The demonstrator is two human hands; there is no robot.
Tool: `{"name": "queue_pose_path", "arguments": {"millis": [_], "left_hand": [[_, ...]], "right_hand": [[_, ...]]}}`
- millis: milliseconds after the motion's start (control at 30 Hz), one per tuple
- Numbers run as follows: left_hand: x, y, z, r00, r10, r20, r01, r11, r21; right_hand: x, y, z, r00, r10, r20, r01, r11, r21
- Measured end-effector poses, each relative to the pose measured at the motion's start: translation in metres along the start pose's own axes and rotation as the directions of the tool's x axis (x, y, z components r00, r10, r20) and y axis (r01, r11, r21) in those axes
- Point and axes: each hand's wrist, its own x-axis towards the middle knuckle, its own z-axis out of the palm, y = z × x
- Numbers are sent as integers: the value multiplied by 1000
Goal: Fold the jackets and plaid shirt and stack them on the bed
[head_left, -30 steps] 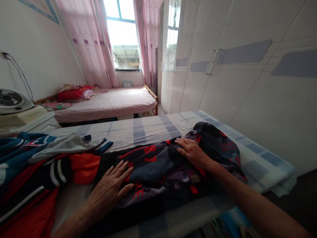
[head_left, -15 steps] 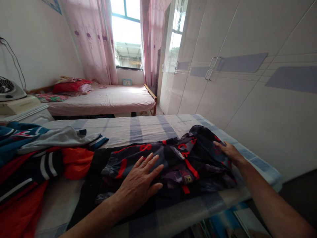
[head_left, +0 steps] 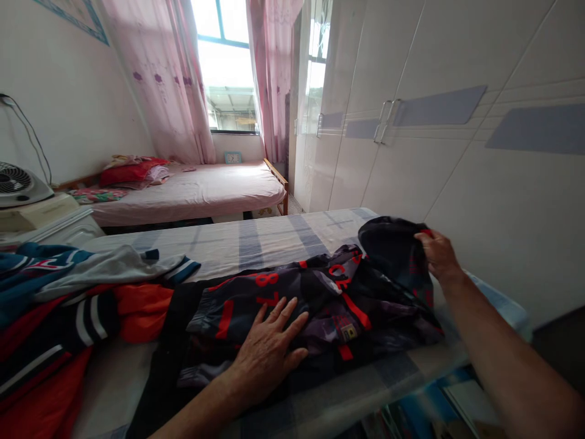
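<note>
A dark navy garment (head_left: 315, 292) with red lettering lies spread across the near bed (head_left: 256, 241), which has a pale checked sheet. My left hand (head_left: 269, 350) rests flat on the garment's middle, fingers spread. My right hand (head_left: 436, 253) grips the garment's right end and holds it lifted off the sheet, folded upward.
A heap of clothes (head_left: 68, 305) in red, orange, blue and grey lies at the left. White wardrobe doors (head_left: 411, 140) line the right wall. A second bed (head_left: 196, 189) with a pink sheet stands under the window. A fan (head_left: 18, 183) sits at the far left.
My right hand went from the garment's middle to its right end, closed on it and raised it. My left hand slid right along the garment.
</note>
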Motion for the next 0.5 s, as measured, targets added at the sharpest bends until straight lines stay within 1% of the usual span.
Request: {"name": "queue_pose_path", "arguments": {"millis": [33, 67, 100, 133, 167, 200, 233, 267, 300, 333, 367, 400, 433, 467, 500], "left_hand": [[0, 0, 0, 1000, 1, -5, -1, 1000, -2], [0, 0, 1, 1000, 1, -9, -1, 1000, -4], [0, 0, 1, 1000, 0, -13, 0, 1000, -7], [0, 0, 1, 1000, -1, -14, 1, 1000, -9], [0, 0, 1, 1000, -2, -14, 1, 1000, -12], [0, 0, 0, 1000, -1, -12, 1, 1000, -13], [0, 0, 0, 1000, 0, -9, 0, 1000, -15], [0, 0, 0, 1000, 0, -5, 0, 1000, -18], [0, 0, -1, 1000, -3, -1, 3, 1000, -22], [0, 0, -2, 1000, -6, 5, 7, 1000, -27], [0, 0, -4, 1000, -9, 12, 10, 999, -35], [0, 0, -6, 1000, -11, 20, 12, 999, -43], [0, 0, -9, 999, -12, 30, 14, 999, -52], [0, 0, -12, 999, -15, 39, 17, 998, -61], [0, 1, -16, 999, -19, 45, 22, 997, -68]], "right_hand": [[-6, -9, -9, 998, -14, -63, 15, 1000, 14], [-13, -18, -19, 995, -40, -97, 41, 999, 16], [-24, -26, -28, 993, -73, -88, 75, 997, 20], [-37, -34, -35, 994, -107, -18, 108, 994, 20], [-52, -40, -39, 985, -136, 108, 135, 991, 19], [-69, -45, -41, 946, -157, 283, 162, 987, 6], [-86, -49, -39, 860, -162, 484, 193, 981, -16], [-103, -52, -36, 737, -151, 659, 235, 971, -40], [-118, -54, -31, 606, -131, 784, 290, 955, -64], [-130, -56, -27, 499, -112, 859, 347, 934, -80], [-138, -58, -23, 439, -107, 892, 390, 917, -82], [-141, -58, -21, 435, -120, 893, 407, 910, -76], [-140, -58, -22, 488, -142, 861, 403, 912, -78], [-134, -55, -24, 583, -156, 797, 385, 917, -103], [-126, -49, -27, 699, -150, 699, 358, 920, -161]]}}
